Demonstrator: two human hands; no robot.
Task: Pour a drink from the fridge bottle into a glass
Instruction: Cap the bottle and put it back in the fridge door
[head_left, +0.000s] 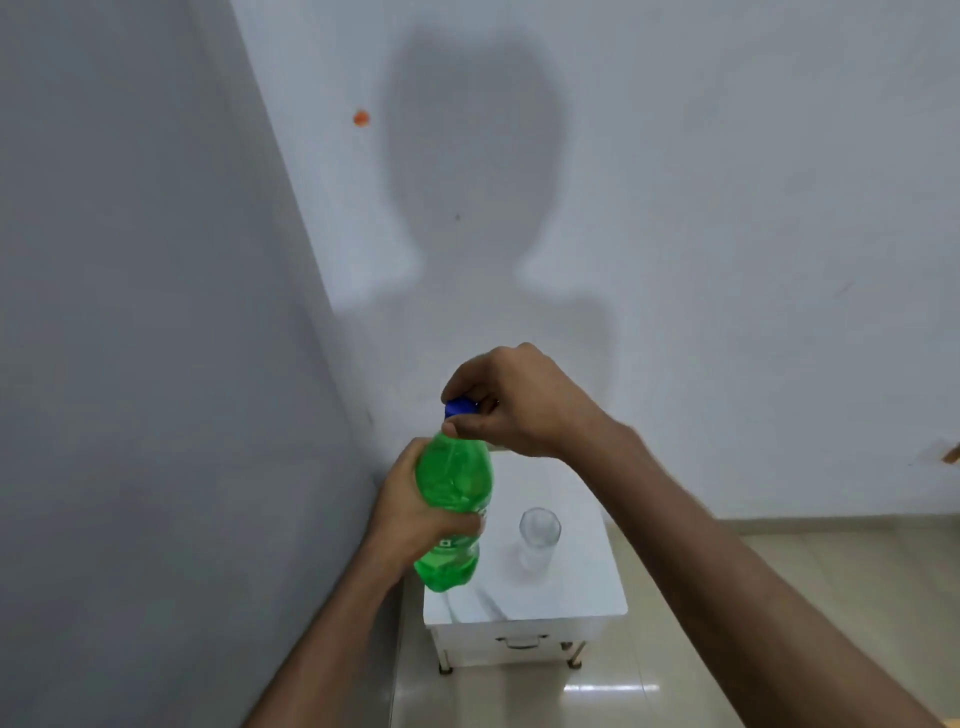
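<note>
Up above the white side table (587, 597), your left hand (410, 512) wraps the green soda bottle (453, 506) mid-body, your right hand (514, 402) pinches its blue cap (460, 407); the empty glass (539, 540) stands on that table, just right of the bottle.

A plain room in a home, by the look of it. Bare, pale painted walls (727, 208) meet in a corner at the left, one carrying a small orange mark (361, 118) and the shadow of a person's head and shoulders. The floor (779, 597) is glossy beige tile with a matching skirting along the wall. In the corner stands a small white cabinet (524, 636) with a drawer handle, short metal legs and a marbled top.
</note>
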